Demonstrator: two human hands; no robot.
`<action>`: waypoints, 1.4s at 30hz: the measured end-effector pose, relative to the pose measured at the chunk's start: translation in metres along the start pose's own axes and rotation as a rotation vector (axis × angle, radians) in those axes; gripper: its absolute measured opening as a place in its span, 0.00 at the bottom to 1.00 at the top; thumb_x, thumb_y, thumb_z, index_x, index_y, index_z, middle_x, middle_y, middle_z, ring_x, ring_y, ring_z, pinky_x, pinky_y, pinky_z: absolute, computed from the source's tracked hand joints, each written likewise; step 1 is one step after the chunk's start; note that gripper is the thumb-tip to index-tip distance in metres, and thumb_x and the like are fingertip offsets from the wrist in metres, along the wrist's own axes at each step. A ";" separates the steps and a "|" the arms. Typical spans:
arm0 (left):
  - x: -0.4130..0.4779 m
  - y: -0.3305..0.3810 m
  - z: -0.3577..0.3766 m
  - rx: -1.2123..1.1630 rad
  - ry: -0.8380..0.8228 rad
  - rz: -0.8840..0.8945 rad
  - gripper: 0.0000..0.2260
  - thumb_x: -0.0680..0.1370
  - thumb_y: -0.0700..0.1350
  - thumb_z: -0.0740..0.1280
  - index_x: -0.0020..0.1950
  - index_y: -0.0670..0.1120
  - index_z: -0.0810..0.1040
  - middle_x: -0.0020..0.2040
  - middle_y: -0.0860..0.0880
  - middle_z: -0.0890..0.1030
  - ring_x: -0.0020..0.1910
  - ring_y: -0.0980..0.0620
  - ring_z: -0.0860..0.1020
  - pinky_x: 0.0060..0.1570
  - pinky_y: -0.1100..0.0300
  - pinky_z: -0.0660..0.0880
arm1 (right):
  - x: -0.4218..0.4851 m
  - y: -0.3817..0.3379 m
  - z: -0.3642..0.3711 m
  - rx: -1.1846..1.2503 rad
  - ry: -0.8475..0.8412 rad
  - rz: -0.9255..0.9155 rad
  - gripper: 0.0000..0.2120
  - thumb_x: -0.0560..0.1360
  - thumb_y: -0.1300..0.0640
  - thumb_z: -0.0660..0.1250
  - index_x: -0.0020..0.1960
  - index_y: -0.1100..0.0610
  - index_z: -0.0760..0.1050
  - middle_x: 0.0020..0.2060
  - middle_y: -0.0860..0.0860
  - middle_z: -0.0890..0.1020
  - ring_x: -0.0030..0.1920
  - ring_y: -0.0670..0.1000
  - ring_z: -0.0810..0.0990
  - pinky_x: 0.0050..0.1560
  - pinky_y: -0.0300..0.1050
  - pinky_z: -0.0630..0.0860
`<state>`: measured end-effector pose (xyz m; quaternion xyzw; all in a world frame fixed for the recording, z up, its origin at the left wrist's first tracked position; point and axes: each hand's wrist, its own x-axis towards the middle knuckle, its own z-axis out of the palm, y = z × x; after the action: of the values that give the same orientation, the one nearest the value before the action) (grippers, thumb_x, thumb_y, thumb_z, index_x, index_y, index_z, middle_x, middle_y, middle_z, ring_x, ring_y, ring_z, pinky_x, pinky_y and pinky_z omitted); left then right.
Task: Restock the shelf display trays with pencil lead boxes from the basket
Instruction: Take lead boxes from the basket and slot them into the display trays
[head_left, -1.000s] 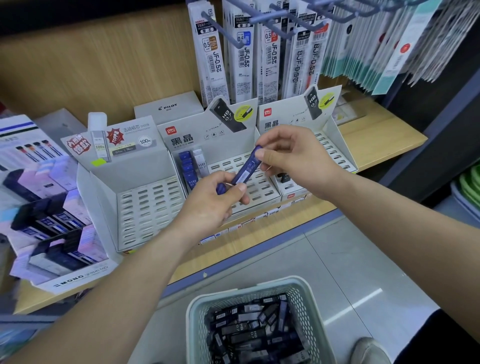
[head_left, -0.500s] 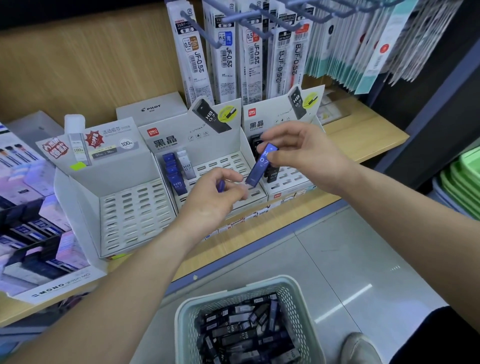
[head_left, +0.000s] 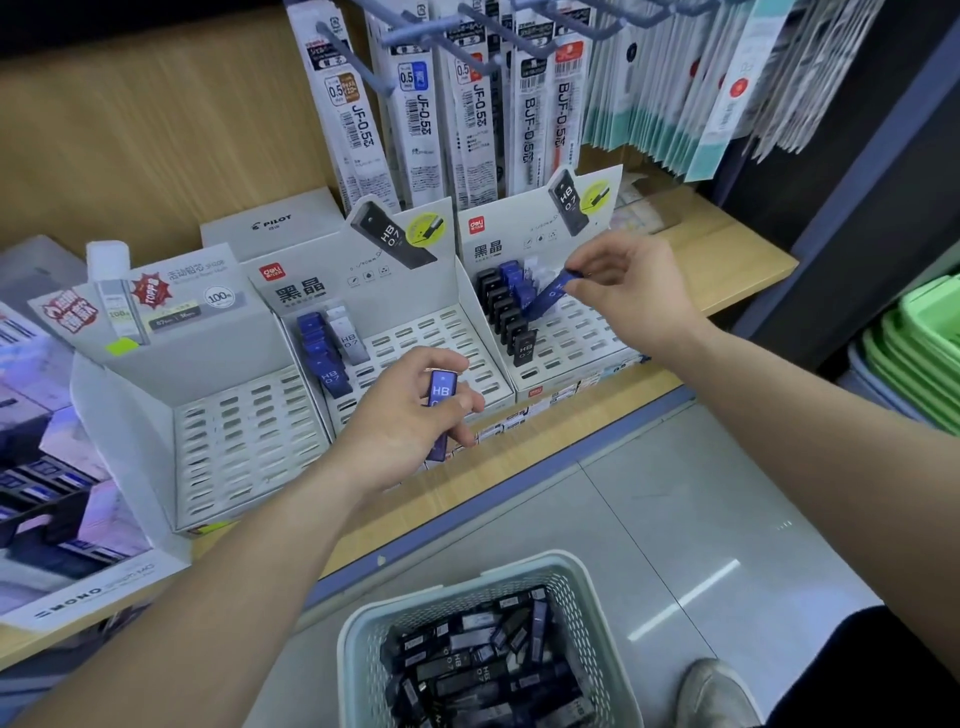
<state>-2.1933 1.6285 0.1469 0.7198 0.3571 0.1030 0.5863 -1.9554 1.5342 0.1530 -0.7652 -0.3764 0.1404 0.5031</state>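
Head view: looks down on a shelf (head_left: 727, 249) with three slotted trays side by side: left tray (head_left: 244, 431), middle tray (head_left: 431, 332) with a short blue row (head_left: 319, 353), right tray (head_left: 576, 338) with a black row (head_left: 506, 317). Shows hanging refill packs (head_left: 421, 104) above, lower ends hidden behind the tray headers; green bins (head_left: 919, 353) far right; on the floor, a basket (head_left: 358, 660) of loose lead boxes (head_left: 478, 670) beside a shoe (head_left: 711, 691). With the right hand (head_left: 634, 296), over the right tray, pinches a blue box (head_left: 550, 296) by its upper end between thumb and forefinger, tilted, lower end close to the black row, contact unclear. With the left hand (head_left: 410, 415), before the middle tray, grips a second blue box (head_left: 441, 389), fingers curled round it, HB end poking up.
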 end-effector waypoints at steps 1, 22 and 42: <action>0.000 0.000 -0.001 -0.012 0.002 -0.001 0.10 0.81 0.37 0.66 0.60 0.48 0.75 0.47 0.49 0.86 0.33 0.52 0.81 0.32 0.60 0.73 | 0.001 0.002 0.003 -0.029 -0.015 0.003 0.10 0.74 0.63 0.74 0.43 0.49 0.80 0.41 0.44 0.83 0.44 0.48 0.82 0.52 0.46 0.81; -0.009 0.004 -0.017 -0.044 0.100 0.036 0.05 0.80 0.44 0.70 0.54 0.47 0.79 0.41 0.48 0.86 0.30 0.52 0.76 0.30 0.61 0.71 | 0.004 0.006 0.027 -0.441 -0.177 -0.170 0.08 0.77 0.63 0.70 0.53 0.54 0.84 0.48 0.51 0.84 0.46 0.49 0.82 0.53 0.45 0.79; 0.001 -0.001 -0.004 0.189 0.108 0.129 0.10 0.78 0.46 0.72 0.58 0.52 0.78 0.53 0.57 0.84 0.54 0.59 0.81 0.59 0.61 0.76 | -0.021 -0.048 0.005 0.123 -0.066 -0.118 0.09 0.77 0.65 0.70 0.52 0.52 0.81 0.43 0.49 0.82 0.40 0.50 0.81 0.45 0.45 0.82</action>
<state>-2.1946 1.6321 0.1469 0.7868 0.3492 0.1449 0.4879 -1.9930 1.5328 0.1889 -0.7045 -0.4277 0.1584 0.5438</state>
